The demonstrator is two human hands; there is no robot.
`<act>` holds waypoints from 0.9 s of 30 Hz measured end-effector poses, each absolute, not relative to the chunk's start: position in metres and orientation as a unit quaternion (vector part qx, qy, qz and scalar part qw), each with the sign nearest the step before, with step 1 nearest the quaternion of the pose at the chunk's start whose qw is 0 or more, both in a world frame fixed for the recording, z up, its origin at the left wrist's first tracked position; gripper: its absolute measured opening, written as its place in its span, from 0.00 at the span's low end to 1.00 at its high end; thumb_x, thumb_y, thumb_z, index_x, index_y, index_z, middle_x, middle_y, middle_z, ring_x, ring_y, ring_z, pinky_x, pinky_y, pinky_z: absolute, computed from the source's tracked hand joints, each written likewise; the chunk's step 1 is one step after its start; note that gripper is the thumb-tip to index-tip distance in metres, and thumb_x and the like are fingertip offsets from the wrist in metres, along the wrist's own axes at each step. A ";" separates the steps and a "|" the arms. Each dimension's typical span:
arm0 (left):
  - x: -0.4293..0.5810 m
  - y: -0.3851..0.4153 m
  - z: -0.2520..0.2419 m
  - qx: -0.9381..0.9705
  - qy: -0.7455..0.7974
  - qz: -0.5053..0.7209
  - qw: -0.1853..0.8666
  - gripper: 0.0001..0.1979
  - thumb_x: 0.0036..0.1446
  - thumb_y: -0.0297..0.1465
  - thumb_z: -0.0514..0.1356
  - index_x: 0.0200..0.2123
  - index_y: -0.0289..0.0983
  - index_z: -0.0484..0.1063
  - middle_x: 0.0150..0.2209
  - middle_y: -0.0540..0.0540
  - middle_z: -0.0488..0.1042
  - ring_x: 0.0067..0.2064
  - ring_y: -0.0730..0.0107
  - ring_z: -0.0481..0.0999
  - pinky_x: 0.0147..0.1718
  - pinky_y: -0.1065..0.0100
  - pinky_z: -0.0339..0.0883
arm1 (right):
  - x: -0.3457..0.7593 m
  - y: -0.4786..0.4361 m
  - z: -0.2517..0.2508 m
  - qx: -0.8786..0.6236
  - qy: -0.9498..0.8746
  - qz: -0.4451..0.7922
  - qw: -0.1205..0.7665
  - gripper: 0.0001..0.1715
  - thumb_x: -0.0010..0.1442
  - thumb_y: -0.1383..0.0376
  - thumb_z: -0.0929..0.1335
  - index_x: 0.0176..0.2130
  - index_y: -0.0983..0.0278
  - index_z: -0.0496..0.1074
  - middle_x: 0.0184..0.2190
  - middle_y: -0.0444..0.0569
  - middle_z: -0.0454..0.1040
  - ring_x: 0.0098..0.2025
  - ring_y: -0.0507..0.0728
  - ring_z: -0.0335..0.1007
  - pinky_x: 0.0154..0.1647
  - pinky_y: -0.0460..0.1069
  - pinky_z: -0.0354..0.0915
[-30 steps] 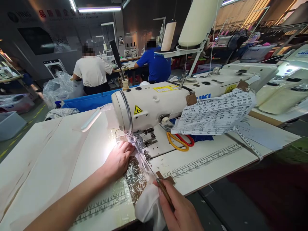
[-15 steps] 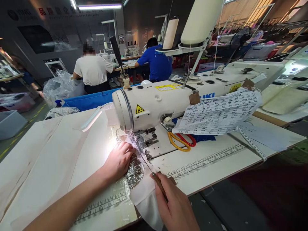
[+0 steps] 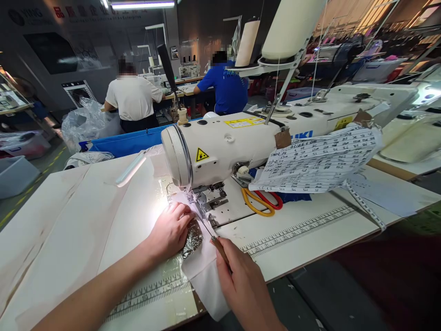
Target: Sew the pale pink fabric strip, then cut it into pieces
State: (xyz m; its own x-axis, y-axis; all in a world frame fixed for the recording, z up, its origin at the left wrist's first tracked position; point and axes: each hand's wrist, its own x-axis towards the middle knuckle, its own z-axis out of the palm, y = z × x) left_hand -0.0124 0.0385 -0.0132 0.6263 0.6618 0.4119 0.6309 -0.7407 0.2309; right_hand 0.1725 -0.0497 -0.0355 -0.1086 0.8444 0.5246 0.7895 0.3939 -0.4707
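My left hand (image 3: 169, 231) lies flat with fingers together on a shiny sequinned piece of fabric (image 3: 193, 236) and white cloth (image 3: 206, 280), just in front of the presser foot (image 3: 193, 202) of a cream sewing machine (image 3: 220, 147). My right hand (image 3: 241, 287) grips a thin tool with a brown handle (image 3: 218, 246), whose metal tip points toward the needle area along the fabric's edge. The white cloth hangs over the table's near edge.
Yellow and red scissors (image 3: 260, 202) lie right of the needle plate, under a taped printed sheet (image 3: 317, 161). A ruler strip (image 3: 296, 234) runs along the table. Thread cones (image 3: 285, 27) stand above. Two people (image 3: 132, 99) sit at machines behind a blue bin (image 3: 124, 142).
The fabric has fed toward the needle, so less sequinned cloth shows on the table. My right hand and the tool moved forward with it; my left hand stayed in place.
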 end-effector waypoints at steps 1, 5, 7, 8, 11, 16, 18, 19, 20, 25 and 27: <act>-0.012 0.039 -0.013 0.903 0.359 0.235 0.024 0.15 0.61 0.22 0.46 0.44 0.35 0.69 0.40 0.39 0.70 0.41 0.60 0.70 0.34 0.62 0.70 | 0.172 -0.049 -0.036 -0.548 -0.744 0.041 0.379 0.16 0.64 0.72 0.55 0.47 0.64 0.65 0.36 0.52 0.78 0.34 0.57 0.76 0.34 0.48 0.72; -0.011 0.041 -0.014 0.905 0.368 0.215 -0.007 0.16 0.58 0.21 0.46 0.45 0.33 0.69 0.41 0.38 0.70 0.42 0.57 0.70 0.34 0.59 0.71 | 0.171 -0.046 -0.034 -0.552 -0.739 0.068 0.380 0.15 0.65 0.71 0.55 0.46 0.63 0.66 0.34 0.50 0.77 0.34 0.57 0.76 0.32 0.47 0.71; -0.011 0.042 -0.015 0.903 0.377 0.203 -0.022 0.16 0.57 0.21 0.46 0.45 0.34 0.68 0.42 0.37 0.70 0.42 0.56 0.70 0.34 0.58 0.71 | 0.170 -0.045 -0.034 -0.555 -0.736 0.079 0.381 0.15 0.66 0.70 0.55 0.46 0.64 0.66 0.34 0.51 0.77 0.34 0.57 0.76 0.32 0.47 0.71; -0.010 0.043 -0.015 0.902 0.382 0.197 -0.029 0.16 0.57 0.22 0.46 0.45 0.34 0.68 0.42 0.38 0.70 0.42 0.56 0.70 0.34 0.57 0.71 | 0.170 -0.045 -0.034 -0.556 -0.736 0.082 0.379 0.15 0.66 0.69 0.55 0.46 0.64 0.67 0.35 0.51 0.77 0.34 0.57 0.76 0.32 0.47 0.71; -0.009 0.044 -0.015 0.900 0.395 0.180 -0.045 0.15 0.57 0.22 0.47 0.43 0.36 0.68 0.41 0.38 0.70 0.42 0.56 0.70 0.34 0.58 0.70 | 0.169 -0.043 -0.034 -0.559 -0.737 0.074 0.372 0.15 0.66 0.68 0.56 0.46 0.65 0.68 0.36 0.53 0.77 0.36 0.58 0.77 0.30 0.47 0.72; -0.010 0.046 -0.016 0.897 0.404 0.174 -0.035 0.14 0.57 0.23 0.48 0.43 0.35 0.69 0.41 0.38 0.70 0.42 0.55 0.69 0.35 0.57 0.70 | 0.170 -0.040 -0.036 -0.552 -0.742 0.058 0.376 0.15 0.65 0.68 0.56 0.46 0.64 0.68 0.36 0.52 0.78 0.35 0.58 0.77 0.31 0.48 0.72; -0.011 0.046 -0.017 0.896 0.406 0.180 -0.023 0.14 0.55 0.22 0.49 0.42 0.33 0.70 0.41 0.37 0.70 0.42 0.54 0.69 0.36 0.56 0.69 | 0.169 -0.041 -0.036 -0.540 -0.743 0.069 0.389 0.15 0.66 0.68 0.56 0.47 0.63 0.67 0.37 0.51 0.78 0.36 0.58 0.77 0.31 0.47 0.72; -0.010 0.046 -0.017 0.895 0.407 0.184 -0.017 0.14 0.55 0.22 0.50 0.42 0.32 0.70 0.41 0.36 0.70 0.42 0.54 0.69 0.37 0.56 0.69 | 0.169 -0.042 -0.035 -0.532 -0.743 0.076 0.398 0.15 0.66 0.67 0.57 0.47 0.63 0.67 0.38 0.51 0.78 0.36 0.57 0.77 0.31 0.47 0.71; -0.010 0.046 -0.017 0.893 0.410 0.185 -0.011 0.13 0.54 0.23 0.51 0.42 0.31 0.70 0.41 0.36 0.70 0.42 0.54 0.69 0.38 0.56 0.69 | 0.168 -0.043 -0.033 -0.523 -0.744 0.084 0.408 0.14 0.66 0.67 0.57 0.47 0.62 0.67 0.38 0.51 0.78 0.36 0.57 0.77 0.32 0.47 0.71; 0.001 0.048 -0.009 0.885 0.441 0.151 -0.011 0.07 0.55 0.27 0.54 0.34 0.32 0.71 0.38 0.37 0.70 0.40 0.54 0.69 0.38 0.56 0.69 | 0.154 -0.051 -0.016 -0.476 -0.754 0.117 0.438 0.12 0.67 0.66 0.59 0.48 0.60 0.66 0.38 0.50 0.76 0.35 0.57 0.75 0.35 0.48 0.70; 0.007 0.051 -0.005 0.890 0.436 0.134 -0.017 0.05 0.54 0.27 0.56 0.31 0.33 0.71 0.34 0.38 0.70 0.39 0.54 0.69 0.37 0.56 0.69 | 0.146 -0.056 -0.009 -0.440 -0.765 0.132 0.451 0.13 0.67 0.68 0.58 0.49 0.59 0.65 0.37 0.49 0.75 0.36 0.57 0.75 0.36 0.48 0.70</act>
